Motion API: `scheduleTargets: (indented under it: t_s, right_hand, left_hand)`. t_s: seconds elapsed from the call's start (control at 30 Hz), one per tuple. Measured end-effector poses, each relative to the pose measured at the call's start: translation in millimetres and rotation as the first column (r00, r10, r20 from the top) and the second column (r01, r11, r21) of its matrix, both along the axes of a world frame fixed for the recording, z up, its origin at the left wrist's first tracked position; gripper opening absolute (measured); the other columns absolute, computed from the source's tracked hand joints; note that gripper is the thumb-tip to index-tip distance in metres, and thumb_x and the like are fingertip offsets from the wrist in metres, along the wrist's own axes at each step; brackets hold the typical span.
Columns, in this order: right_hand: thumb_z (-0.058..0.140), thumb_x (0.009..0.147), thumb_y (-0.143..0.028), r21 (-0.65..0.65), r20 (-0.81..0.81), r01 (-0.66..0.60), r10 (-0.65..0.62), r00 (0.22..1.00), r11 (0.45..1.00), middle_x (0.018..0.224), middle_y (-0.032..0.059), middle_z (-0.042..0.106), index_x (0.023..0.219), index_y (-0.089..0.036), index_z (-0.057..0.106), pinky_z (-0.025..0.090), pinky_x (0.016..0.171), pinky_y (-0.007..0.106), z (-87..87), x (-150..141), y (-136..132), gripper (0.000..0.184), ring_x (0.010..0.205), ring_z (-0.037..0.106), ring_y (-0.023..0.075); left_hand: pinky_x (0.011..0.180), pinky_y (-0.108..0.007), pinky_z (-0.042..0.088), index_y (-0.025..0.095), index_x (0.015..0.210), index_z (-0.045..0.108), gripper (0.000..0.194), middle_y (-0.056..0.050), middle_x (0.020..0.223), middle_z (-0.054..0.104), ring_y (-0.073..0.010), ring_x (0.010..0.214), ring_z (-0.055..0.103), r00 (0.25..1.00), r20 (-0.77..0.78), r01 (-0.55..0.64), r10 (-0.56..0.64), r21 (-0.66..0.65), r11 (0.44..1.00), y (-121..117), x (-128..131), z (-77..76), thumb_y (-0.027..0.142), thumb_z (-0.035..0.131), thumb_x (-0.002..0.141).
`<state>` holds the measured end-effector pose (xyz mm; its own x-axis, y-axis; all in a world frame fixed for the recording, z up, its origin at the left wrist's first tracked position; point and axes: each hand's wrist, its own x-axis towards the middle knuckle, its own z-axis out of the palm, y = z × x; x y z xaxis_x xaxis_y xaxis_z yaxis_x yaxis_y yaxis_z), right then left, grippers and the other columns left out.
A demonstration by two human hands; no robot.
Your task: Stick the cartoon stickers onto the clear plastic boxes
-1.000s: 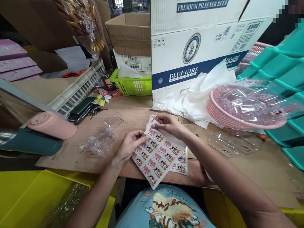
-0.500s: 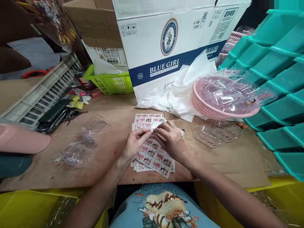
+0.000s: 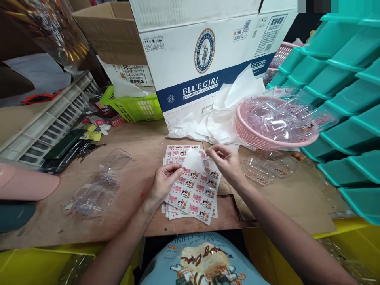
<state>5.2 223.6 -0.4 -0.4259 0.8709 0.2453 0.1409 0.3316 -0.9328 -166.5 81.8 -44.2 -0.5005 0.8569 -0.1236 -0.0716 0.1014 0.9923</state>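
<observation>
My left hand (image 3: 166, 181) pinches the left edge of a sticker sheet (image 3: 194, 194) between thumb and fingers. Rows of pink lettering and cartoon cats cover the sheet, and its upper part is bare white backing. Above the sheet's upper right, my right hand (image 3: 228, 163) is closed in a pinch. At its fingertips hangs a small see-through sticker (image 3: 204, 158) with pink print; whether its lower end still touches the sheet I cannot tell. More sticker sheets (image 3: 170, 150) lie stacked underneath on the table.
An open clear plastic box (image 3: 97, 194) lies left, and clear lids with cat stickers (image 3: 258, 172) lie right. Behind them stand a pink basket (image 3: 252, 134) of clear packs, crumpled white paper (image 3: 213, 122), a beer carton (image 3: 178, 63), a green basket (image 3: 133, 109) and teal bins (image 3: 335, 146).
My hands met at the sheet's upper edge half a second ago. Now my right hand has moved right and slightly up with the sticker, while my left keeps hold of the sheet. The view has shifted.
</observation>
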Motion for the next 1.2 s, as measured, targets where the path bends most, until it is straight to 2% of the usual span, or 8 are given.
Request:
scheduleTargets:
  t_s: [0.17,0.33,0.53,0.73,0.8,0.9,1.07,1.2]
  right_hand:
    - [0.062,0.09,-0.03,0.292,-0.153,0.218,-0.179,0.972,0.931,0.072,0.0009,0.059,0.075,-0.02,0.062,0.045,0.065,0.03,15.2,4,0,0.018,0.068,0.055,0.0154]
    - [0.061,0.09,-0.018,0.69,0.121,-0.154,0.097,0.988,0.707,0.089,0.0058,0.07,0.09,-0.023,0.07,0.045,0.091,0.05,16.4,4,-36,0.011,0.087,0.059,0.0238]
    - [0.059,0.094,-0.037,0.069,-0.047,-0.08,0.084,0.995,0.994,0.096,0.0073,0.068,0.1,-0.02,0.073,0.051,0.079,0.036,8.0,14,-36,0.023,0.09,0.063,0.0211]
    - [0.077,0.081,-0.031,0.063,-0.239,0.093,-0.076,0.968,0.994,0.082,0.0014,0.062,0.079,-0.022,0.075,0.046,0.07,0.029,14.3,17,-28,0.01,0.077,0.058,0.0163]
    - [0.076,0.082,-0.03,0.076,-0.301,0.174,-0.144,0.943,0.982,0.091,0.0021,0.062,0.085,-0.024,0.076,0.047,0.075,0.03,16.1,21,-27,0.007,0.086,0.059,0.0175]
    - [0.075,0.083,-0.032,-0.03,-0.281,0.067,-0.073,0.957,0.997,0.101,0.0028,0.065,0.101,-0.025,0.074,0.051,0.083,0.031,14.3,21,-35,0.019,0.093,0.063,0.0177]
    - [0.069,0.089,-0.034,-0.144,-0.282,-0.26,0.212,0.936,0.955,0.101,0.0039,0.067,0.142,-0.031,0.05,0.057,0.083,0.033,9.2,-2,-65,0.056,0.094,0.066,0.0176]
    - [0.071,0.087,-0.036,0.001,-0.23,-0.365,0.355,0.906,0.931,0.12,0.0075,0.063,0.153,-0.038,0.031,0.054,0.096,0.044,11.0,-21,-71,0.076,0.108,0.064,0.0223]
  left_hand:
    - [0.105,-0.038,0.044,0.022,0.107,0.074,0.028,-0.008,0.112,0.061,-0.0224,0.113,0.057,0.92,-0.381,-0.056,0.093,0.106,0.993,4,11,14.0,0.018,0.068,0.079]
    - [0.107,-0.04,0.043,0.02,0.115,0.071,0.042,-0.009,0.114,0.067,-0.023,0.115,0.06,0.917,0.207,0.285,-0.34,0.256,0.924,9,37,48.3,0.008,0.06,0.076]
    - [0.112,-0.044,0.039,0.018,0.111,0.072,0.049,-0.009,0.124,0.068,-0.0258,0.126,0.056,0.868,0.428,0.126,-0.25,0.297,0.946,2,43,37.1,0.001,0.059,0.067]
    - [0.111,-0.044,0.042,0.023,0.139,0.055,0.057,-0.013,0.144,0.052,-0.0265,0.132,0.05,0.94,-0.342,0.075,0.007,0.228,0.971,-26,15,38.5,0.014,0.06,0.082]
    - [0.115,-0.048,0.036,0.02,0.137,0.055,0.05,-0.014,0.141,0.052,-0.0273,0.134,0.046,0.714,-0.662,-0.14,0.226,0.18,0.974,-42,-29,51.6,0.022,0.06,0.087]
    - [0.117,-0.054,0.028,0.013,0.126,0.061,0.047,-0.02,0.139,0.052,-0.0355,0.137,0.04,0.408,-0.893,-0.373,0.19,0.028,0.928,-62,-109,71.4,0.031,0.067,0.084]
    - [0.111,-0.063,0.029,0.013,0.096,0.069,0.027,-0.022,0.116,0.067,-0.0446,0.128,0.049,0.674,-0.739,-0.391,0.015,-0.339,0.856,-57,-177,81.7,0.024,0.075,0.072]
    - [0.089,-0.043,0.054,0.017,0.105,0.068,0.028,-0.014,0.102,0.074,-0.0277,0.098,0.071,0.821,-0.568,-0.155,-0.05,-0.307,0.939,-42,-129,78.3,0.036,0.051,0.092]
